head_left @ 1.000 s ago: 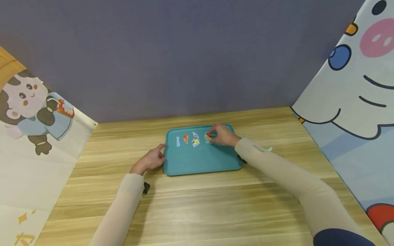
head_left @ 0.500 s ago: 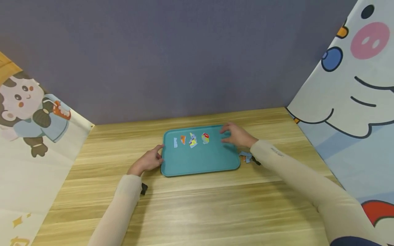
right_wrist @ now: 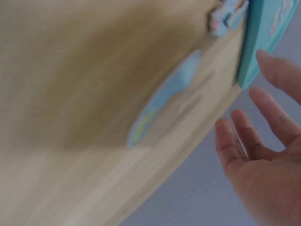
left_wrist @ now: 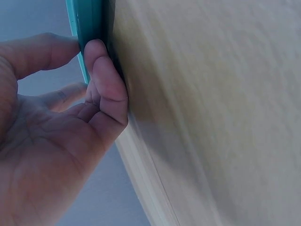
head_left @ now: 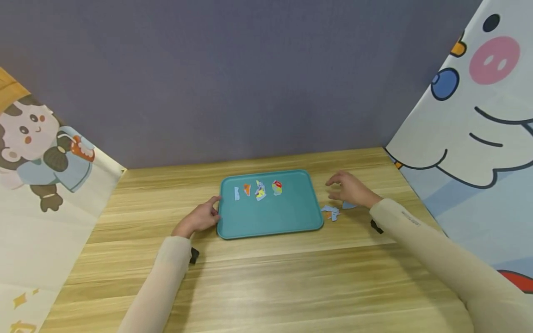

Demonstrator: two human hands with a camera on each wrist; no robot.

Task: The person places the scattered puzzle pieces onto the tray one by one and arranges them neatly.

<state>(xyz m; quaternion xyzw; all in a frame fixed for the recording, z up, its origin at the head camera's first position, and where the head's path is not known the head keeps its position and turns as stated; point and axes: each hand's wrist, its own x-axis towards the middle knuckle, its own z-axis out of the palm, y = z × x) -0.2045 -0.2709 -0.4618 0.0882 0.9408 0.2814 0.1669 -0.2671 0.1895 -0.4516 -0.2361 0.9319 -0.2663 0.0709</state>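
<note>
A teal tray (head_left: 270, 217) lies on the wooden table, with several flat, irregular printed pieces in a row on its far half. Among them are a pale blue piece (head_left: 237, 193), an orange one (head_left: 247, 189) and a red-and-green one (head_left: 277, 187). My left hand (head_left: 200, 217) holds the tray's left edge, its thumb and curled fingers at the rim in the left wrist view. Right of the tray, my right hand (head_left: 351, 188) hovers with fingers spread and holds nothing. Near it lies a curved blue piece with a yellow end (right_wrist: 164, 96), partly hidden by the hand in the head view.
A small cluster of blue and orange pieces (head_left: 331, 212) lies against the tray's right side. A grey-blue panel (head_left: 250, 83) stands behind the table (head_left: 266, 277). Cartoon-printed walls (head_left: 470, 134) flank both sides.
My right hand has left the red-and-green piece on the tray and moved right, off the tray and over the table. The cluster beside the tray has come into sight. My left hand stays put.
</note>
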